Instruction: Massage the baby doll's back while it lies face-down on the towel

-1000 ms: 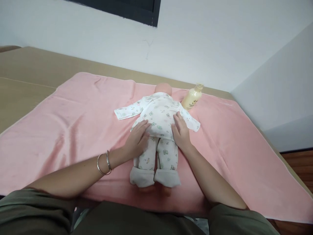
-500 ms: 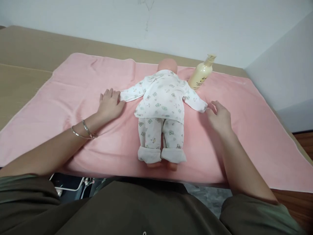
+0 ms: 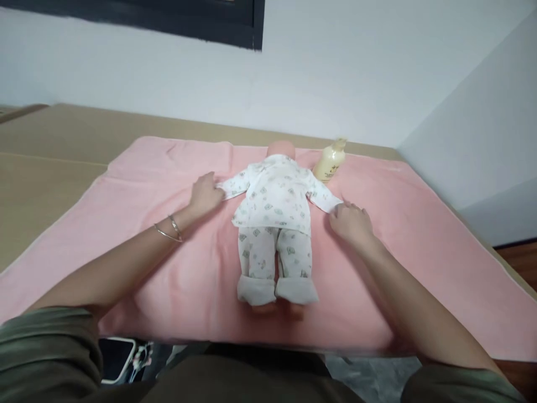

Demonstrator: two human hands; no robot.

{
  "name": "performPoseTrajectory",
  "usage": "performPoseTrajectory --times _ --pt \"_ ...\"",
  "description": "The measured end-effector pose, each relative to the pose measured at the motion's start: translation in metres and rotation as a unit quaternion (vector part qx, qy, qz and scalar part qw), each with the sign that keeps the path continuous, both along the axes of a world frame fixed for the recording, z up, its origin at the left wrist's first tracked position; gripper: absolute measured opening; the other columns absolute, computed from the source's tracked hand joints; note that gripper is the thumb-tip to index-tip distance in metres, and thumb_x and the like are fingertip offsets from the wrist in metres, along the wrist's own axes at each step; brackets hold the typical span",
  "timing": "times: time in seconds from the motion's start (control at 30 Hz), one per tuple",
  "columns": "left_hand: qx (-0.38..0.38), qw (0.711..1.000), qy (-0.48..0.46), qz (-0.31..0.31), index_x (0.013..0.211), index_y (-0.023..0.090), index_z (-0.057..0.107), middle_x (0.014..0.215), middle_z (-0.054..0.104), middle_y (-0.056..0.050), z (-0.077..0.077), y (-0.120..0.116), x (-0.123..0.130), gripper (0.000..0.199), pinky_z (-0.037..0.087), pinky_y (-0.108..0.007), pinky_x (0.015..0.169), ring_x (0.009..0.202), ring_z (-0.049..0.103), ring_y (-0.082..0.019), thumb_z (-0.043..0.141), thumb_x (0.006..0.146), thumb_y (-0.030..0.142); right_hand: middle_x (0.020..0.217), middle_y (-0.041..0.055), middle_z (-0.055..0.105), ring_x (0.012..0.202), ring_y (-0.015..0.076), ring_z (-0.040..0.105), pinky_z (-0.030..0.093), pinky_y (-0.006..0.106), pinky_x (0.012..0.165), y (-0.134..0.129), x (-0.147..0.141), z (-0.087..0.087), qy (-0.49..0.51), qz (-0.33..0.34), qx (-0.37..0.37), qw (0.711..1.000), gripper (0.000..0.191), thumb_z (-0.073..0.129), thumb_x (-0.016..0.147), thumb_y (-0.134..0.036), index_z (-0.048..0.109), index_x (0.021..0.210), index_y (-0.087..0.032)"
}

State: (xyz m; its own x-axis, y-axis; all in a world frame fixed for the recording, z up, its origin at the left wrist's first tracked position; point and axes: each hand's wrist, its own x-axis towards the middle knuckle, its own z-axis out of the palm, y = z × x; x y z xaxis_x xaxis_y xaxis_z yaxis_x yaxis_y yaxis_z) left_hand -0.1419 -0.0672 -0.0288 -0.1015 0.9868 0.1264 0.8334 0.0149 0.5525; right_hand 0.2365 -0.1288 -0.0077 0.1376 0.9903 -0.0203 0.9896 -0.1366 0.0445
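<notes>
A baby doll (image 3: pixel 277 196) in a white printed top and trousers lies stretched out on a pink blanket (image 3: pixel 176 291), its head away from me and its arms spread. Its face is not visible. My left hand (image 3: pixel 205 194), below a silver bracelet, is closed on the cuff of the left-side sleeve (image 3: pixel 235 184). On the other side, the cuff of the right-side sleeve (image 3: pixel 323 197) is pinched in my right hand (image 3: pixel 352 222). The trouser legs are rolled up at the ends, with the feet showing below.
A pale yellow pump bottle (image 3: pixel 330 163) leans on the blanket beside the doll's head. Behind the wooden tabletop (image 3: pixel 54 179) rises a white wall (image 3: pixel 327 73) with a dark frame (image 3: pixel 218 22). Under the front edge, a dark device with a white border (image 3: pixel 117 358) is partly seen.
Both hands have moved inward and closed on the sleeve cuffs, where before their fingers were spread beside them. My view has tilted up, showing more of the wall.
</notes>
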Motion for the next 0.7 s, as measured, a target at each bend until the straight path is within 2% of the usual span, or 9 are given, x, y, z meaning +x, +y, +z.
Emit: performPoseTrajectory --times 0.03,0.07,0.13,0.2,0.27,0.33,0.4,0.57,0.7 --pt "0.039 0.999 -0.035 -0.013 0.146 0.006 0.044 0.152 0.05 -0.02 0.007 0.0 0.016 0.064 0.039 -0.051 0.12 0.14 0.049 -0.034 0.055 0.085 0.019 0.121 0.0257 0.066 0.117 0.0379 0.059 0.043 0.054 0.105 0.001 -0.012 0.008 0.007 0.031 0.039 0.999 0.041 0.034 0.094 -0.023 0.069 0.107 -0.005" --pt "0.075 0.994 -0.065 -0.055 0.143 0.01 0.049 0.151 0.052 -0.016 0.013 0.001 0.035 0.06 0.04 -0.048 0.12 0.138 0.05 -0.032 0.053 0.084 0.018 0.113 0.0245 0.068 0.112 0.0362 0.061 0.044 0.052 0.103 0.004 -0.025 0.014 0.021 0.061 0.089 0.994 0.039 0.034 0.094 -0.022 0.07 0.1 -0.007" --pt "0.1 0.978 -0.083 -0.165 0.134 0.014 0.057 0.14 0.061 -0.013 0.024 0.005 0.076 0.053 0.04 -0.047 0.121 0.133 0.054 -0.03 0.052 0.082 0.017 0.111 0.0226 0.069 0.11 0.0344 0.062 0.047 0.05 0.101 0.016 -0.056 0.019 0.085 0.129 0.167 0.974 0.035 0.039 0.092 -0.023 0.07 0.101 -0.009" --pt "0.121 0.969 -0.094 -0.196 0.131 0.011 0.059 0.14 0.061 -0.015 0.031 0.013 0.112 0.049 0.039 -0.047 0.122 0.134 0.053 -0.03 0.05 0.084 0.019 0.135 0.0228 0.062 0.128 0.035 0.055 0.043 0.051 0.11 0.034 -0.085 0.015 0.164 0.229 0.196 0.939 0.04 0.044 0.089 -0.021 0.066 0.119 -0.008" --pt "0.146 0.966 -0.09 -0.193 0.119 0.012 0.065 0.129 0.067 -0.016 0.033 0.024 0.137 0.039 0.043 -0.048 0.117 0.124 0.059 -0.029 0.044 0.086 0.017 0.152 0.0237 0.049 0.143 0.0338 0.044 0.034 0.052 0.122 0.056 -0.104 0.004 0.225 0.273 0.223 0.908 0.053 0.044 0.087 -0.017 0.057 0.136 -0.003" --pt "0.167 0.967 -0.088 -0.172 0.104 0.014 0.069 0.113 0.071 -0.015 0.031 0.033 0.148 0.033 0.048 -0.047 0.109 0.111 0.063 -0.029 0.04 0.087 0.014 0.152 0.022 0.051 0.145 0.0308 0.044 0.032 0.052 0.125 0.076 -0.111 -0.006 0.27 0.297 0.231 0.886 0.057 0.042 0.087 -0.015 0.053 0.142 -0.002" --pt "0.181 0.966 -0.1 -0.156 0.097 0.015 0.069 0.105 0.073 -0.014 0.026 0.038 0.151 0.031 0.051 -0.046 0.102 0.103 0.065 -0.028 0.039 0.087 0.013 0.148 0.0199 0.056 0.143 0.0304 0.048 0.033 0.053 0.125 0.089 -0.109 -0.015 0.292 0.31 0.236 0.874 0.054 0.041 0.089 -0.017 0.057 0.14 -0.005" --pt "0.24 0.948 -0.161 -0.134 0.102 0.017 0.069 0.114 0.072 -0.012 0.011 0.038 0.151 0.033 0.05 -0.045 0.109 0.11 0.064 -0.026 0.042 0.083 0.011 0.153 0.0151 0.052 0.149 0.0283 0.043 0.029 0.058 0.128 0.096 -0.099 -0.028 0.299 0.307 0.247 0.869 0.051 0.036 0.095 -0.018 0.058 0.141 -0.012" --pt "0.238 0.944 -0.19 -0.129 0.104 0.019 0.069 0.117 0.072 -0.011 0.005 0.036 0.151 0.034 0.047 -0.046 0.114 0.116 0.064 -0.026 0.043 0.083 0.013 0.153 0.0138 0.052 0.15 0.0286 0.041 0.029 0.059 0.127 0.091 -0.102 -0.027 0.294 0.298 0.233 0.878 0.051 0.035 0.096 -0.018 0.059 0.141 -0.013"
